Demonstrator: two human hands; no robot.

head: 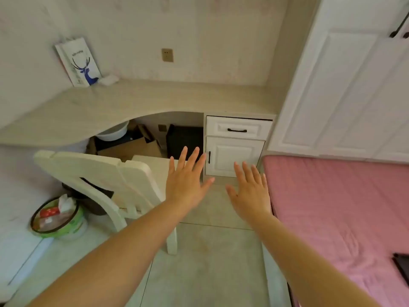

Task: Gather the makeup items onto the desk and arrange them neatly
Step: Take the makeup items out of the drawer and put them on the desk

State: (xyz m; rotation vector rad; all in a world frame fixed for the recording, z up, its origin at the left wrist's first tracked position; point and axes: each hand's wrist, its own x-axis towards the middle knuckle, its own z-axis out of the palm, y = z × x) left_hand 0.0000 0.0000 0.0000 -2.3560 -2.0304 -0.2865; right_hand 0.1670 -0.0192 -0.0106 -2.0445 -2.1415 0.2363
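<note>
Presently both arms reach forward over the tiled floor (205,251), palms down. Left hand (184,185) has fingers straight and spread, holding nothing, in the air in front of the white chair (104,173). Right hand (251,193) likewise flat, fingers straight and slightly fanned, holding nothing, just beside the pink bed (336,207). The hands are near one another but not touching. Curved pale desk (132,100) runs along the wall ahead; on its far left corner a white bag with a blue deer print (80,63) leans against the wall, with a small crumpled white thing (109,80) beside it, possibly tissue, too blurred to say. No makeup items can be made out on the desk or elsewhere from this view. Under the desk at right: a white drawer with a dark handle (238,129), and below it a cabinet door (234,155), both closed. In the knee space: cardboard boxes (135,147), a white basin (114,132), a black box (186,138). Left of the chair on the floor, a round bin (58,218) with rubbish in it. Tall white wardrobe (345,85) stands at right behind the bed. A dark flat object (401,264) lies at the bed's right edge, partly cut off.
</note>
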